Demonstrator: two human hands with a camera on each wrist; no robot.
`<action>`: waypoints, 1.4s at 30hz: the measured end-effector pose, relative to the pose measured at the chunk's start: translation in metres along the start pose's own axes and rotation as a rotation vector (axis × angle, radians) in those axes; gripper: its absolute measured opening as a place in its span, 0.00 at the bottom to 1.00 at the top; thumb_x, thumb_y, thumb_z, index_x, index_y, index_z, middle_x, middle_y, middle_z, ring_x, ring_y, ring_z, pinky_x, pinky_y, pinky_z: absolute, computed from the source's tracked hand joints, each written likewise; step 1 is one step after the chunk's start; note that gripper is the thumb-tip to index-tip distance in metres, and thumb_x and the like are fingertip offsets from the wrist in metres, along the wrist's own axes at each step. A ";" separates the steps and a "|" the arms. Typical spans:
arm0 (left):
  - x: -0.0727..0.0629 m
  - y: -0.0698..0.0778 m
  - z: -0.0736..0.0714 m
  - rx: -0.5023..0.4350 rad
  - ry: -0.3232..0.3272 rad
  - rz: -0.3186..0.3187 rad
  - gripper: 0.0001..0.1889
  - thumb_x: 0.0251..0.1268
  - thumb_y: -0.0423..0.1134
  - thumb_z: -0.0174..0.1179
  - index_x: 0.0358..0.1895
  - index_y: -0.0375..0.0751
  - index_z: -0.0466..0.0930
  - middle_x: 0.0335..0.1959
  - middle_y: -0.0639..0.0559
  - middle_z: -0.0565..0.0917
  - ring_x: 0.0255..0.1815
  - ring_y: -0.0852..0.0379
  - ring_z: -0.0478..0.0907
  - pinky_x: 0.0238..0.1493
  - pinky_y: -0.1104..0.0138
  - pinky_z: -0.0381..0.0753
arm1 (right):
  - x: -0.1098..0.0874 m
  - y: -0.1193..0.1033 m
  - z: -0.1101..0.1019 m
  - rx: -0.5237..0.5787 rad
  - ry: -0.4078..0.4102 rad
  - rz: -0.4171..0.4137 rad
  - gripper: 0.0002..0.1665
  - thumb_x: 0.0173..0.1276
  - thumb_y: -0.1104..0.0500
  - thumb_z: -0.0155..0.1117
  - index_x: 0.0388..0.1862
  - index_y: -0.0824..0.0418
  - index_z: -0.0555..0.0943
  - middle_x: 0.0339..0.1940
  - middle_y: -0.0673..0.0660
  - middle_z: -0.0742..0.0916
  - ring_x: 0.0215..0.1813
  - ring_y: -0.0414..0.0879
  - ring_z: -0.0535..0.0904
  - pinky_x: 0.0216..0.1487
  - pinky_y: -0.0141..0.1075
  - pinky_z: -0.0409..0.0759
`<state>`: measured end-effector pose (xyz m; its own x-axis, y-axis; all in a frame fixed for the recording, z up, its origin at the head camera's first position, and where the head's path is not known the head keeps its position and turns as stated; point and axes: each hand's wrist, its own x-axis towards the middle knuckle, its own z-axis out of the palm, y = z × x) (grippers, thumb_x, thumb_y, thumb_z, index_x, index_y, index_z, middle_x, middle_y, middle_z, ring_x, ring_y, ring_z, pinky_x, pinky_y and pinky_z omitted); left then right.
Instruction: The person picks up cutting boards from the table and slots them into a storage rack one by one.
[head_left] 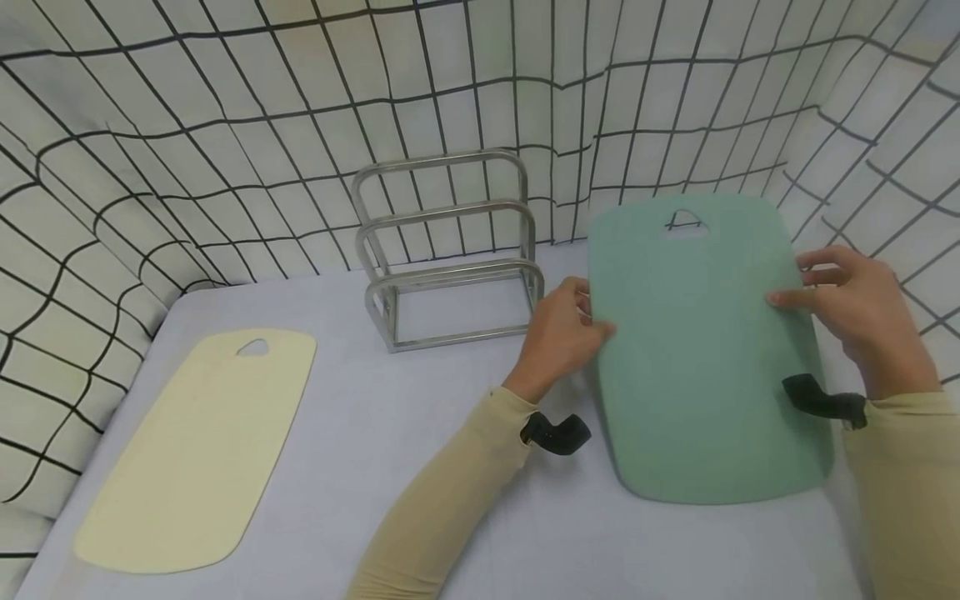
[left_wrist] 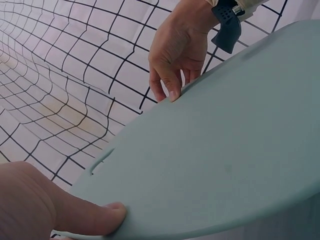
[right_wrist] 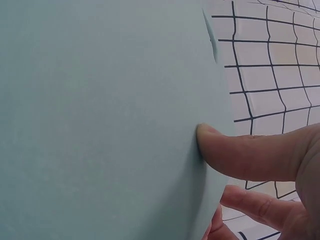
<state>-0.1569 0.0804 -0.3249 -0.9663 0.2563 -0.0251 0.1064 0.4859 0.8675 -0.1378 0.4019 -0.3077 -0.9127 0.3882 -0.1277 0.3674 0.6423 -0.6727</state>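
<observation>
Both hands hold a green cutting board (head_left: 705,358) by its long sides, tilted up at the right of the table with its handle hole at the top. My left hand (head_left: 561,337) pinches the left edge, thumb on the front face and fingers behind. On the opposite edge, my right hand (head_left: 855,312) grips with its thumb (right_wrist: 240,152) on the face, the other fingers partly behind the board. A metal rack (head_left: 450,271) with several upright loops stands left of the green board. Flat on the table at the left lies a cream cutting board (head_left: 202,450).
White cloth with a black grid (head_left: 285,167) hangs behind the table and along both sides. A white surface (head_left: 352,467) lies under everything. The rack stands close to the back cloth, between the two boards.
</observation>
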 end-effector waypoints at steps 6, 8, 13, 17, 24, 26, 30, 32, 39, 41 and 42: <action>-0.002 0.001 -0.002 0.003 0.007 0.000 0.27 0.66 0.37 0.69 0.67 0.41 0.74 0.50 0.47 0.84 0.50 0.53 0.83 0.39 0.67 0.82 | -0.003 -0.003 0.001 -0.001 0.018 -0.024 0.49 0.72 0.47 0.67 0.82 0.66 0.57 0.82 0.76 0.60 0.75 0.78 0.62 0.71 0.76 0.63; -0.002 0.001 -0.002 0.004 0.012 0.005 0.27 0.66 0.37 0.69 0.67 0.41 0.74 0.51 0.46 0.84 0.51 0.52 0.83 0.40 0.67 0.82 | -0.003 -0.004 0.000 0.000 0.015 -0.029 0.50 0.72 0.46 0.66 0.82 0.66 0.57 0.82 0.76 0.60 0.75 0.78 0.62 0.71 0.76 0.64; -0.003 0.000 -0.003 -0.009 0.027 0.008 0.28 0.65 0.37 0.70 0.67 0.41 0.74 0.52 0.46 0.83 0.53 0.52 0.84 0.42 0.65 0.84 | -0.004 -0.006 -0.002 0.016 0.006 -0.025 0.49 0.72 0.47 0.67 0.83 0.65 0.57 0.84 0.74 0.58 0.77 0.79 0.61 0.71 0.76 0.63; -0.004 -0.001 -0.004 -0.029 0.048 0.015 0.27 0.64 0.36 0.71 0.66 0.42 0.74 0.52 0.45 0.83 0.52 0.52 0.85 0.43 0.64 0.85 | -0.004 -0.008 -0.003 0.018 0.017 -0.019 0.49 0.71 0.49 0.68 0.82 0.65 0.57 0.84 0.74 0.58 0.76 0.78 0.62 0.71 0.75 0.64; -0.005 -0.002 -0.005 -0.049 0.063 0.038 0.26 0.64 0.36 0.70 0.65 0.43 0.74 0.50 0.47 0.82 0.50 0.52 0.86 0.40 0.66 0.83 | -0.005 -0.011 -0.004 -0.023 0.046 -0.023 0.49 0.71 0.48 0.68 0.82 0.65 0.58 0.82 0.75 0.60 0.74 0.77 0.62 0.68 0.76 0.67; -0.006 -0.002 -0.006 -0.051 0.056 0.038 0.26 0.64 0.37 0.70 0.65 0.43 0.74 0.51 0.47 0.82 0.50 0.52 0.86 0.40 0.66 0.83 | -0.006 -0.011 -0.004 -0.022 0.049 -0.025 0.49 0.71 0.48 0.68 0.81 0.66 0.58 0.82 0.76 0.61 0.74 0.77 0.62 0.67 0.76 0.67; -0.006 0.000 -0.007 -0.049 0.042 0.037 0.27 0.64 0.37 0.70 0.66 0.44 0.73 0.52 0.47 0.82 0.50 0.52 0.86 0.41 0.66 0.83 | -0.007 -0.011 -0.005 -0.009 0.050 -0.021 0.48 0.71 0.50 0.69 0.81 0.65 0.58 0.83 0.74 0.60 0.75 0.77 0.62 0.69 0.76 0.66; -0.006 0.001 -0.007 -0.051 0.039 0.036 0.28 0.64 0.36 0.70 0.67 0.44 0.73 0.52 0.48 0.82 0.49 0.53 0.86 0.40 0.67 0.83 | -0.008 -0.011 -0.006 -0.006 0.050 -0.013 0.49 0.71 0.50 0.69 0.82 0.65 0.58 0.83 0.74 0.59 0.76 0.77 0.61 0.70 0.76 0.65; -0.006 0.004 -0.006 -0.054 0.045 0.050 0.30 0.65 0.36 0.69 0.70 0.45 0.71 0.52 0.48 0.82 0.49 0.52 0.86 0.37 0.68 0.81 | -0.012 -0.012 -0.009 -0.018 0.063 0.011 0.50 0.71 0.47 0.67 0.83 0.63 0.56 0.83 0.75 0.60 0.75 0.77 0.60 0.70 0.76 0.64; -0.006 0.005 -0.006 -0.058 0.046 0.058 0.30 0.65 0.36 0.68 0.71 0.44 0.71 0.52 0.47 0.82 0.49 0.52 0.86 0.36 0.68 0.81 | -0.012 -0.012 -0.009 -0.016 0.068 0.013 0.50 0.71 0.47 0.67 0.83 0.63 0.56 0.83 0.75 0.60 0.75 0.77 0.61 0.70 0.76 0.64; -0.006 0.005 -0.006 -0.058 0.047 0.062 0.30 0.66 0.36 0.68 0.71 0.44 0.71 0.52 0.47 0.82 0.49 0.51 0.86 0.36 0.68 0.81 | -0.012 -0.012 -0.009 -0.016 0.071 0.012 0.50 0.71 0.47 0.67 0.83 0.63 0.56 0.82 0.75 0.60 0.75 0.77 0.61 0.69 0.76 0.64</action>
<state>-0.1516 0.0759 -0.3172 -0.9684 0.2441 0.0516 0.1538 0.4210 0.8939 -0.1294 0.3954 -0.2914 -0.8935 0.4412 -0.0834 0.3813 0.6474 -0.6599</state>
